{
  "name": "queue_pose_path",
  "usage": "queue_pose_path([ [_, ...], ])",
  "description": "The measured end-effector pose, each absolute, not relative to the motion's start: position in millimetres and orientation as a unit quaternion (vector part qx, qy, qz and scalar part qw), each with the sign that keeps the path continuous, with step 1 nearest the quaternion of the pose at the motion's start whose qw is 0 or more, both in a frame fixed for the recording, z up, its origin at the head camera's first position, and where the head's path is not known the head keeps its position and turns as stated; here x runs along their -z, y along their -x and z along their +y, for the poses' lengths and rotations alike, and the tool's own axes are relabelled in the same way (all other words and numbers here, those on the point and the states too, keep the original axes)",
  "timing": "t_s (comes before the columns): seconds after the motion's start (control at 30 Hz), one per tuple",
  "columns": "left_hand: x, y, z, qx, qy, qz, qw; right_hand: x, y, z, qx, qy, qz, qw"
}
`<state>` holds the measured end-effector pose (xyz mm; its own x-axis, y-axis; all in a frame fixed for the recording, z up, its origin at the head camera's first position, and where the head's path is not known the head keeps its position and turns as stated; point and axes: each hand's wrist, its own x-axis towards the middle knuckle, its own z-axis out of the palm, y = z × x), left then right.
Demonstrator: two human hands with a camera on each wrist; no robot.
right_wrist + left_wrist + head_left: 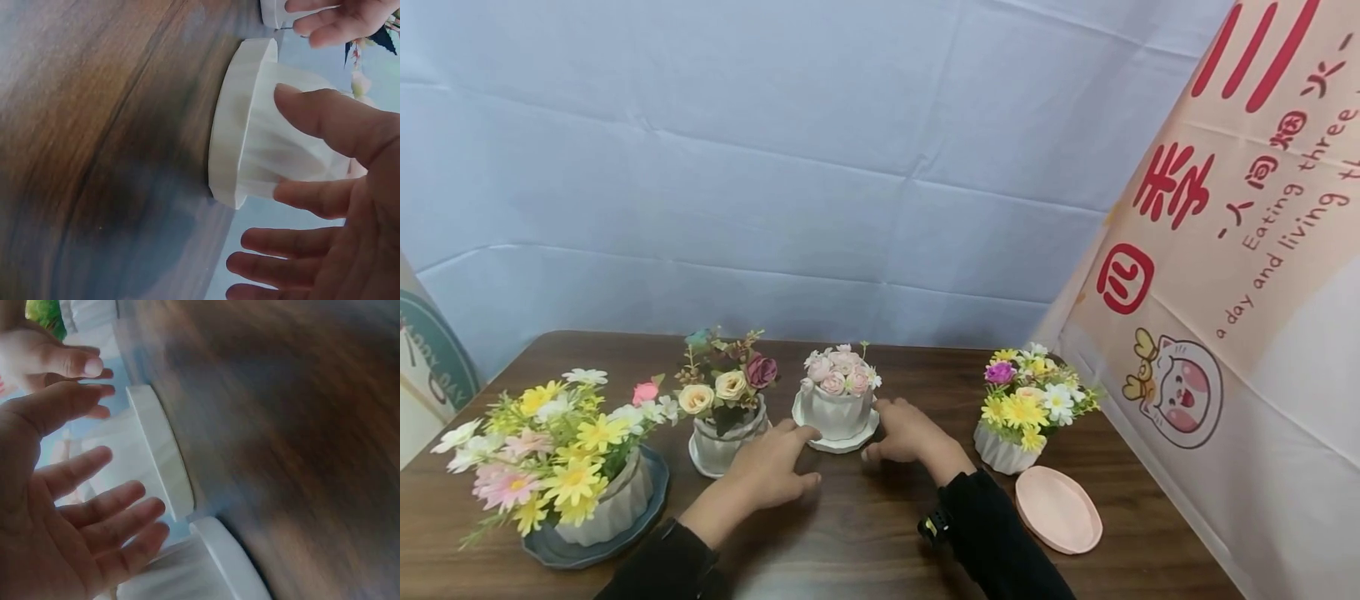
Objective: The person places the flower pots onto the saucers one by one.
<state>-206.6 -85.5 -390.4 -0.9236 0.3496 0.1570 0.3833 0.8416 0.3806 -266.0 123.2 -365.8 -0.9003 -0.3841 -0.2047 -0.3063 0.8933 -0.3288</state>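
Observation:
A white flowerpot (838, 414) of pale pink roses (842, 372) stands on a white scalloped saucer (841, 444) between both hands. My left hand (772, 465) is to its left with fingers spread, the fingertips overlapping the saucer's near edge in the head view. On the other side, my right hand (910, 433) has its fingers extended beside the saucer's right edge. The right wrist view shows that hand's thumb and fingers (312, 199) in front of the white pot, with nothing in the grasp. Left of the left hand, another white pot (722, 446) holds cream and purple roses.
At the left, a ribbed pot (617, 504) of yellow and pink daisies sits on a dark blue saucer (658, 492). At the right stands a white pot (1006, 452) of yellow, white and purple flowers. A pink oval saucer (1060, 510) lies in front of it on the wooden table (857, 533).

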Motion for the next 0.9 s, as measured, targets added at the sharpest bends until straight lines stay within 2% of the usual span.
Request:
queue_pose_path([
  [0.23,390,200,-88,0.172,0.208,-0.961,0.053,363,259,123,0.132,0.196,0.961,0.142],
  [0.5,390,199,-85,0.193,0.21,-0.958,0.042,367,258,126,0.134,0.196,0.96,0.145],
  [0.9,390,200,-63,0.19,0.238,-0.951,0.058,366,242,148,0.176,0.175,0.958,0.144],
])
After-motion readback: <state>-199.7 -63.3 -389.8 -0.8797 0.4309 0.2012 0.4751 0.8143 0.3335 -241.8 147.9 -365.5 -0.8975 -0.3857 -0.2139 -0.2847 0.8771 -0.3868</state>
